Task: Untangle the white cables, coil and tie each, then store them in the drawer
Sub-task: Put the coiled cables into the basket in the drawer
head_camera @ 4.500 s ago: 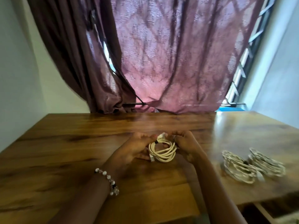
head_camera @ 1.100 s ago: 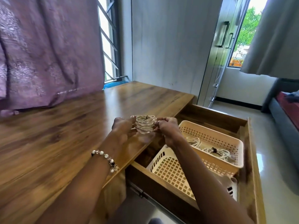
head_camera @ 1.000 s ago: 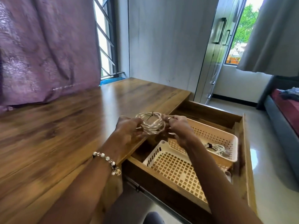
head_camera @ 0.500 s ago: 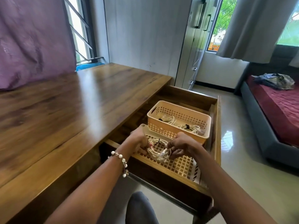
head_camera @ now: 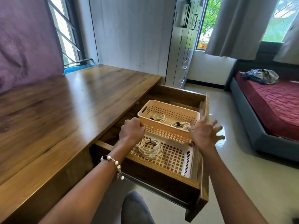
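The desk drawer stands pulled out. A tied coil of white cable lies loose on the pale lattice tray at the drawer's front. Behind it, an orange basket holds two more tied coils. My left hand has its fingers curled at the basket's near-left corner. By the basket's right end my right hand is spread, fingers straight, holding nothing.
The wooden desk top runs along the left under a purple curtain. A bed stands on the right across a strip of tiled floor. Grey wardrobe doors are behind the drawer. My knee is below the drawer front.
Both hands carried the coil from the desk top down into the drawer and let it go on the lattice tray. They have since risen to the orange basket's two ends.
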A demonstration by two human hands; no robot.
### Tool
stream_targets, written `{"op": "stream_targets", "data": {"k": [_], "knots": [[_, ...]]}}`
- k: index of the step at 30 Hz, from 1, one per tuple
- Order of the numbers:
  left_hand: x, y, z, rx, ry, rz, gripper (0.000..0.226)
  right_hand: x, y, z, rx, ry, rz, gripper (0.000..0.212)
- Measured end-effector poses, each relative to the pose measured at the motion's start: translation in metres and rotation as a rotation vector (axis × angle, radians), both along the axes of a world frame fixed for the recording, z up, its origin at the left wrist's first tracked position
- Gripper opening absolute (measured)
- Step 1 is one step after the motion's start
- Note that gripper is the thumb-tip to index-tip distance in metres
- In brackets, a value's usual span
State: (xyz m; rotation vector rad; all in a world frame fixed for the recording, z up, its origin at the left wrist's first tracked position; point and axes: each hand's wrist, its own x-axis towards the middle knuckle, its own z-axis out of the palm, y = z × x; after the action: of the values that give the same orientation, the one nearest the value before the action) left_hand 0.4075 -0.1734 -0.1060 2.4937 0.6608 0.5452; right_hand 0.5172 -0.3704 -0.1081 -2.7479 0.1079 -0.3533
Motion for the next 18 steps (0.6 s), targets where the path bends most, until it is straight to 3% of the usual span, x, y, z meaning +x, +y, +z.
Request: {"op": "stream_targets", "data": {"k": [3, 6, 13, 18], "knots": [[0.000, -0.002, 0.001, 0.058, -0.061, -0.070, 0.018, 0.012, -0.013, -0.006, 0.347, 0.225, 0.040, 0.054], [-0.005, -0.001, 0.003, 0.081, -0.101, -0.145, 0.019, 0.017, -0.019, -0.007, 0.567, 0.181, 0.052, 0.036], [-0.017, 0.019, 0.012, 0.270, -0.211, -0.039, 0.018, 0.008, 0.000, -0.005, 0.700, 0.139, 0.082, 0.016], [-0.026, 0.039, 0.016, 0.310, -0.057, 0.146, 0.032, 0.011, 0.043, -0.012, 0.773, 0.135, 0.110, 0.022]]}}
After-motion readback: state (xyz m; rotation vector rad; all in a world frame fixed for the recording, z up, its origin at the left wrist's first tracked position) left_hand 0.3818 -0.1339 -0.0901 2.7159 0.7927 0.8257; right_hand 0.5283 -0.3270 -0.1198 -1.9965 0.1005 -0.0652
